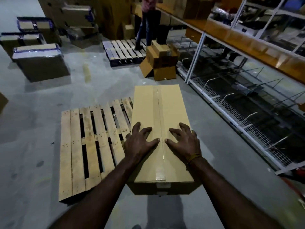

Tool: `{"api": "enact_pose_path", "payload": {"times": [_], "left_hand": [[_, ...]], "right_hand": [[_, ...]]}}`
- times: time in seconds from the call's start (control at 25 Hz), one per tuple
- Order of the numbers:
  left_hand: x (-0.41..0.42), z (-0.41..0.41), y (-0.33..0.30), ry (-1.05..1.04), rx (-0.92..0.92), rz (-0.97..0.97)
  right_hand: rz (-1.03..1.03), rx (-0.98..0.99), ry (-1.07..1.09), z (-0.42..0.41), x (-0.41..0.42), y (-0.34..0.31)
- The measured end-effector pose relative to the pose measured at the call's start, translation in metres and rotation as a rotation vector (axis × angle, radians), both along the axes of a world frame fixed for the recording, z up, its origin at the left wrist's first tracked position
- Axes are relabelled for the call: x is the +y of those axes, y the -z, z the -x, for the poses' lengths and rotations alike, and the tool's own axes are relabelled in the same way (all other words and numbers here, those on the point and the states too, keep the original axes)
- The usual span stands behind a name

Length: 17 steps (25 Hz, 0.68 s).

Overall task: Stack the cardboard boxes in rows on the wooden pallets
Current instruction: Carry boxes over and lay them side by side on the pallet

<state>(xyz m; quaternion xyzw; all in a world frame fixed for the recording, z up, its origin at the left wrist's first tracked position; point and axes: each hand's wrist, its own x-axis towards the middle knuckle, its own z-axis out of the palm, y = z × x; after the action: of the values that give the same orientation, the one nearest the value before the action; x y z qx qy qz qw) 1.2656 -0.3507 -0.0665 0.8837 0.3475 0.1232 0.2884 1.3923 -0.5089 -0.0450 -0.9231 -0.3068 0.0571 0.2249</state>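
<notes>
A long taped cardboard box (158,109) lies lengthwise along the right side of a light wooden pallet (94,142), its near end past the pallet's front edge. My left hand (140,142) rests flat on the box top near its left edge, fingers spread. My right hand (184,142) presses on the top near the right edge, fingers spread and slightly arched. The two thumbs almost meet at the tape seam.
A second pallet (123,52) lies farther back with a person (147,22) standing on it. Small cardboard boxes (160,61) are stacked beside it. Purple-taped boxes (39,61) stand at the left. Metal shelving (247,83) runs along the right. Bare concrete floor surrounds the near pallet.
</notes>
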Motion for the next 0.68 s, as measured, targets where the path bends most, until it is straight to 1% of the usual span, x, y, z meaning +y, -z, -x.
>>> {"api": "enact_pose_path", "payload": {"times": [0.2,0.36,0.56,0.68], "left_hand": [[0.016,-0.091,0.026,-0.022,-0.018,-0.004],[0.018,-0.171,0.065,-0.071,0.005,-0.025],[0.029,-0.301,0.154,-0.196,0.069,0.004],[0.037,-0.36,0.219,-0.242,0.083,0.008]], "right_hand": [[-0.012,0.006,-0.025,-0.094,0.02,0.028],[-0.01,0.003,-0.089,-0.186,0.032,0.074],[-0.018,0.097,-0.192,-0.335,0.059,0.178],[-0.018,0.112,-0.236,-0.398,0.073,0.251]]}}
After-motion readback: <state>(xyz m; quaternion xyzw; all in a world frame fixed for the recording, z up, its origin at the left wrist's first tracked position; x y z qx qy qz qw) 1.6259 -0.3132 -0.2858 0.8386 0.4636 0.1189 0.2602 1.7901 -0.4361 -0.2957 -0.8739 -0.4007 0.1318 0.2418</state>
